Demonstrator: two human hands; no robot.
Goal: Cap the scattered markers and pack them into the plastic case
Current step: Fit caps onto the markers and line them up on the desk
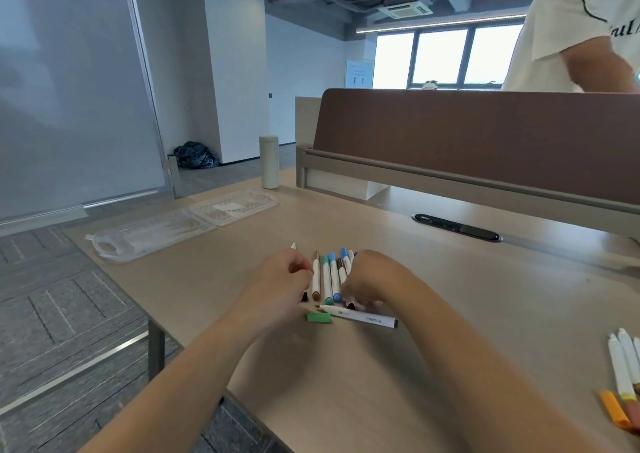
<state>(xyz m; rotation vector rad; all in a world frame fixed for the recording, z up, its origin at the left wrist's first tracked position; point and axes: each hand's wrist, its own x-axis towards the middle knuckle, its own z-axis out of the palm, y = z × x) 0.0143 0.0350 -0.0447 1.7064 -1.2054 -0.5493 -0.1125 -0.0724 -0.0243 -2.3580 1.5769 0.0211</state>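
Though capped in a row (329,279) on the worktop (450,314), not yet packed: left hand (277,279) gripping a marker (293,246) beside the row, right hand (370,276) curled on it, hold unclear; uncapped marker (360,317) and green cap (319,317) just before it, case (156,230) unfilled far left of it.

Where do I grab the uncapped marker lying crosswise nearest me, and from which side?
Pinch the uncapped marker on its white barrel, near the middle, coming from above on the near side. It lies flat with its bare tip pointing left toward the green cap; the row of markers and the right hand crowd its far side.
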